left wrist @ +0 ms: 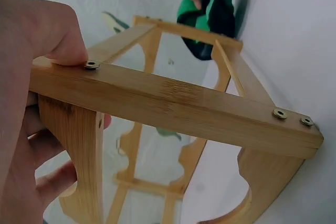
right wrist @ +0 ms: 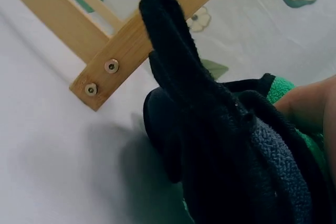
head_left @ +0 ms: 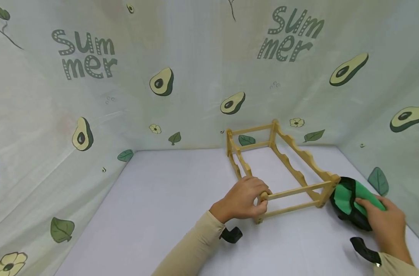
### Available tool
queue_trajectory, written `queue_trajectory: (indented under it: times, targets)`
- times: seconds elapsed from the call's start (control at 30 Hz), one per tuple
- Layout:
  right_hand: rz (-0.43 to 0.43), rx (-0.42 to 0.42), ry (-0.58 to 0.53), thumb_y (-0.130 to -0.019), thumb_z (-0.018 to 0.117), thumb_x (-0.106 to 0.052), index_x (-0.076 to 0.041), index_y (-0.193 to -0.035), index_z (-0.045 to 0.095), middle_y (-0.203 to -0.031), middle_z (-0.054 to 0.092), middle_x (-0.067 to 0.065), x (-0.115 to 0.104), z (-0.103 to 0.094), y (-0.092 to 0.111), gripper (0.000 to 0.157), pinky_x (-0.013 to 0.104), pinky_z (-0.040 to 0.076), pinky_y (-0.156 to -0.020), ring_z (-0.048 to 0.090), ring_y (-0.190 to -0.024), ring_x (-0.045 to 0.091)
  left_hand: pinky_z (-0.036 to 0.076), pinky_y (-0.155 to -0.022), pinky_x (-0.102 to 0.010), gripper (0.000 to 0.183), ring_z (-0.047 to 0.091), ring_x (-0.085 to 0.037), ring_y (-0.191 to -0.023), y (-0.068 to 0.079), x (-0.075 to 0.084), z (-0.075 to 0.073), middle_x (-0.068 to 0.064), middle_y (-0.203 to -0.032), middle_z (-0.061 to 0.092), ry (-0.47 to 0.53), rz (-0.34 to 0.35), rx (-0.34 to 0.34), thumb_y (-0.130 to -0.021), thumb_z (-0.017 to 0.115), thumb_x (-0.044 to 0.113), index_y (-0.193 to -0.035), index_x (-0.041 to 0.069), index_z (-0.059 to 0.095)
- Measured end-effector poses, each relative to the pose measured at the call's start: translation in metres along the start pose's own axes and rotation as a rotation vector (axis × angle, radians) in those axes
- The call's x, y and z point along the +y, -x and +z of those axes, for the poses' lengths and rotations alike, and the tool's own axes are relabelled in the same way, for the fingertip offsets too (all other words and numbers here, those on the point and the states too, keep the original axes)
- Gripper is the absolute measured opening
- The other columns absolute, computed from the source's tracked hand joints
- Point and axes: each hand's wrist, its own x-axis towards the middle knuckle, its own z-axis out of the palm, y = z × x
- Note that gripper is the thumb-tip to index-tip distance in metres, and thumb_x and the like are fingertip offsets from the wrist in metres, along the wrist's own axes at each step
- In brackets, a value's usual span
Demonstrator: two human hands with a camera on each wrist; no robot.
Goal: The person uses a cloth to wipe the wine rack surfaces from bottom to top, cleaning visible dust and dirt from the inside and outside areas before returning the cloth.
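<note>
A light wooden rack [head_left: 299, 191] with wavy-edged rails stands on the white surface. My left hand [head_left: 245, 197] grips its near left corner post; in the left wrist view the thumb lies over the top and the other fingers curl behind the wood [left wrist: 173, 98]. My right hand [head_left: 385, 222] pinches a bunched green-and-black cloth item [head_left: 342, 195], held beside the rack's near right corner. Close up, the cloth item [right wrist: 210, 124] shows dark, fuzzy folded edges and some grey and green terry fabric. Its exact kind cannot be told. One dark fold overlaps the rack's end post [right wrist: 126, 45].
A pale sheet [head_left: 195, 50] printed with avocados, leaves and lettering hangs behind and at both sides. The rack's far end stands near its back wall. Black curved pieces jut out at the left cuff [head_left: 231, 234] and the right cuff [head_left: 364, 251].
</note>
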Motion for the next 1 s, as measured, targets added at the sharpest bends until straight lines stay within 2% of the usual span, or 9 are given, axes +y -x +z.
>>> queue_trajectory:
  times: [0.03, 0.1, 0.2, 0.27, 0.33, 0.53, 0.63, 0.73, 1.0]
  targets:
    - [-0.028, -0.022, 0.028, -0.093, 0.064, -0.054, -0.008, -0.155, 0.037, -0.161, 0.026, 0.020, -0.001, 0.000, 0.002, 0.082, 0.058, 0.030, -0.110, 0.026, -0.144, 0.039, 0.040, -0.103, -0.026, 0.020, 0.059, -0.009, -0.110, 0.003, -0.003, -0.002, 0.010, -0.106, 0.067, 0.006, -0.015, 0.009, -0.089, 0.062, 0.022, -0.106, 0.019, 0.073]
    - [-0.091, -0.056, 0.091, -0.093, 0.062, -0.055, -0.003, -0.153, 0.038, -0.157, 0.031, 0.026, -0.003, 0.000, 0.007, 0.082, 0.055, 0.041, -0.097, 0.033, -0.135, 0.044, 0.041, -0.103, -0.029, 0.022, 0.059, -0.012, -0.112, 0.008, -0.010, -0.007, 0.006, -0.110, 0.068, 0.024, -0.039, 0.030, -0.089, 0.063, 0.020, -0.109, 0.017, 0.073]
    - [-0.178, -0.083, 0.174, -0.096, 0.059, -0.054, 0.002, -0.150, 0.039, -0.149, 0.036, 0.033, -0.006, 0.002, 0.017, 0.080, 0.052, 0.042, -0.082, 0.040, -0.122, 0.047, 0.042, -0.104, -0.032, 0.027, 0.058, -0.015, -0.118, 0.017, -0.020, -0.014, 0.001, -0.118, 0.068, 0.035, -0.070, 0.042, -0.089, 0.064, 0.020, -0.114, 0.014, 0.073]
    - [-0.231, -0.087, 0.218, -0.097, 0.059, -0.051, 0.003, -0.147, 0.041, -0.145, 0.039, 0.036, -0.007, 0.006, 0.024, 0.076, 0.050, 0.041, -0.078, 0.042, -0.117, 0.047, 0.042, -0.104, -0.034, 0.029, 0.057, -0.017, -0.120, 0.022, -0.026, -0.019, 0.000, -0.121, 0.066, 0.034, -0.090, 0.040, -0.091, 0.064, 0.022, -0.118, 0.013, 0.071]
    - [-0.276, -0.099, 0.260, -0.097, 0.059, -0.050, 0.004, -0.146, 0.043, -0.143, 0.039, 0.039, -0.008, 0.008, 0.032, 0.074, 0.059, 0.041, -0.083, 0.042, -0.118, 0.051, 0.043, -0.104, -0.035, 0.031, 0.055, -0.017, -0.122, 0.028, -0.033, -0.024, 0.000, -0.124, 0.065, 0.027, -0.112, 0.028, -0.093, 0.064, 0.025, -0.121, 0.014, 0.070]
    - [-0.429, -0.149, 0.394, -0.097, 0.061, -0.047, 0.005, -0.139, 0.049, -0.137, 0.042, 0.042, -0.005, 0.017, 0.052, 0.068, 0.069, 0.040, -0.084, 0.044, -0.116, 0.058, 0.045, -0.101, -0.034, 0.034, 0.054, -0.016, -0.122, 0.045, -0.048, -0.036, 0.000, -0.127, 0.062, 0.054, -0.177, 0.031, -0.093, 0.069, 0.027, -0.125, 0.016, 0.069]
    - [-0.530, -0.172, 0.430, -0.095, 0.065, -0.042, 0.005, -0.134, 0.054, -0.133, 0.047, 0.041, -0.001, 0.021, 0.062, 0.062, 0.069, 0.042, -0.080, 0.047, -0.112, 0.057, 0.046, -0.101, -0.034, 0.038, 0.052, -0.015, -0.124, 0.053, -0.052, -0.039, 0.002, -0.129, 0.060, 0.094, -0.226, 0.026, -0.092, 0.072, 0.031, -0.127, 0.017, 0.068]
    - [-0.590, -0.165, 0.434, -0.092, 0.070, -0.037, 0.004, -0.129, 0.058, -0.125, 0.053, 0.036, 0.002, 0.025, 0.072, 0.056, 0.066, 0.044, -0.076, 0.051, -0.107, 0.053, 0.046, -0.102, -0.035, 0.044, 0.051, -0.015, -0.127, 0.059, -0.053, -0.039, 0.001, -0.131, 0.059, 0.128, -0.254, 0.012, -0.092, 0.073, 0.037, -0.130, 0.016, 0.067]
    - [-0.747, -0.139, 0.476, -0.084, 0.077, -0.025, -0.002, -0.113, 0.070, -0.114, 0.059, 0.023, -0.003, 0.043, 0.099, 0.038, 0.061, 0.048, -0.072, 0.059, -0.097, 0.044, 0.045, -0.103, -0.033, 0.045, 0.052, -0.013, -0.127, 0.066, -0.054, -0.043, 0.002, -0.132, 0.060, 0.162, -0.245, 0.011, -0.091, 0.075, 0.039, -0.127, 0.014, 0.068]
